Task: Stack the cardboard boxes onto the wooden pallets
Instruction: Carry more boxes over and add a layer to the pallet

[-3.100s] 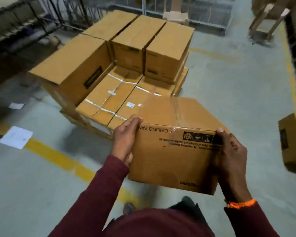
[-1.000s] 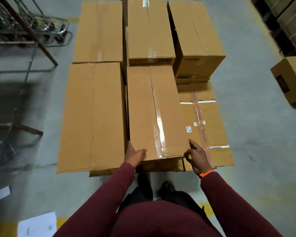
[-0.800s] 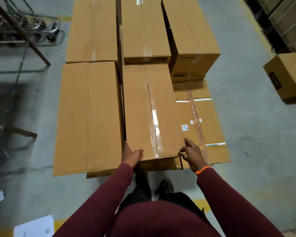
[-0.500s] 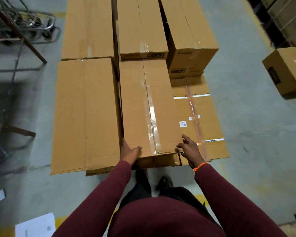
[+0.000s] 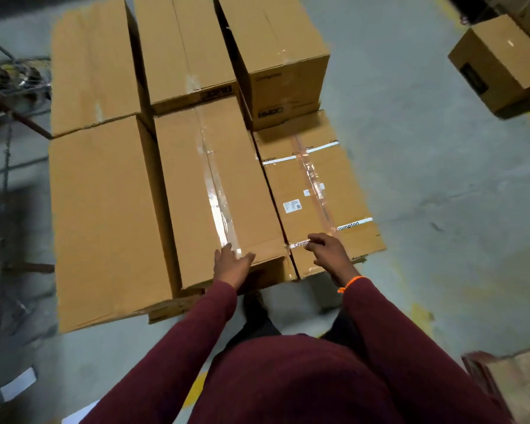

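Observation:
A long taped cardboard box lies in the middle of the near row of the stack, between a wide box on its left and a lower flat box on its right. My left hand rests flat on the near end of the taped box, fingers spread. My right hand hovers over the near edge of the lower flat box, fingers loosely curled, holding nothing. Three more boxes fill the far row. A strip of the wooden pallet shows under the near edge.
A separate cardboard box sits on the concrete floor at the far right. Metal framework and wires stand at the left. Paper sheets lie on the floor near left. More cardboard sits at the lower right corner.
The carried box has been set down in the middle of the near row. My right hand has left its corner and moved right; my left hand has slid onto its top.

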The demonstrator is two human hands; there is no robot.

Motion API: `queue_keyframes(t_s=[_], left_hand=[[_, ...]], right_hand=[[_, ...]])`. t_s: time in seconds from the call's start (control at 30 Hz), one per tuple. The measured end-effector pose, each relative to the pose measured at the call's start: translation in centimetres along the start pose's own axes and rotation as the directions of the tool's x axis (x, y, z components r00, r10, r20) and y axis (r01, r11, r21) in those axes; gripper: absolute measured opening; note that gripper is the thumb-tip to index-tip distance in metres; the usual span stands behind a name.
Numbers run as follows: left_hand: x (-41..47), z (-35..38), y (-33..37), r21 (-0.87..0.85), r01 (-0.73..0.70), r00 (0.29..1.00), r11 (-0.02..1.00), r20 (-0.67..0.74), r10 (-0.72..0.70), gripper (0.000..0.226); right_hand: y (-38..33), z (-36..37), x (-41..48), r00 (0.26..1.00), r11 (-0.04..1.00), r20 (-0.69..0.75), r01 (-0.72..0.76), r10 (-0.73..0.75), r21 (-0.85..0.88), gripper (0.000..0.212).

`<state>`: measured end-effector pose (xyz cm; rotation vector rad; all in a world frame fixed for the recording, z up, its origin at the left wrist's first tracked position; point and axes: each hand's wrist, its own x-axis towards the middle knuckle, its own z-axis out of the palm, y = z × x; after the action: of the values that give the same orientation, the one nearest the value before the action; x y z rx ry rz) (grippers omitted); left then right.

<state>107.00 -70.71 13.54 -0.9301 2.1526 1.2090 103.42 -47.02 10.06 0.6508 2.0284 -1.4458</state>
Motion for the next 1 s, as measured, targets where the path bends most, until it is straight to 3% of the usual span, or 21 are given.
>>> queue_keyframes(t_s=[0.13, 0.3, 0.43, 0.57, 0.8, 1.0], left_hand=[[-2.1, 6.6, 5.3, 0.055, -0.040, 0.997, 0.998, 0.075, 0.036, 0.067], [-5.6, 19.3, 13.8, 0.092, -0.099, 0.983, 0.991, 0.164, 0.083, 0.058], [-8.2, 31.3, 20.9, 0.090, -0.232, 0.932, 0.968, 0.305, 0.195, 0.049], [-11.2, 38.9, 28.0, 0.084, -0.315, 0.871, 0.945, 0.422, 0.252, 0.051], [-8.9, 48.7, 38.3, 0.124, -0.357, 0.841, 0.926, 0.475, 0.260, 0.044], [-4.7, 60.1, 50.4, 0.098, -0.349, 0.809, 0.932, 0.534, 0.246, 0.046]], right_hand=[[2.2, -8.1, 1.0, 0.998, 0.987, -0.027, -0.056, 0.060, 0.149, 0.025], [3.4, -20.9, 1.4, 0.996, 0.976, -0.091, 0.020, 0.000, 0.218, 0.017], [5.0, -30.8, 1.5, 0.984, 0.955, -0.173, 0.080, -0.030, 0.284, 0.018], [6.3, -39.4, 1.1, 0.961, 0.919, -0.277, 0.097, 0.014, 0.383, 0.020], [6.7, -51.2, 5.4, 0.931, 0.849, -0.353, 0.112, 0.092, 0.516, 0.020], [4.8, -63.9, 13.4, 0.918, 0.859, -0.373, 0.077, 0.138, 0.506, 0.020]])
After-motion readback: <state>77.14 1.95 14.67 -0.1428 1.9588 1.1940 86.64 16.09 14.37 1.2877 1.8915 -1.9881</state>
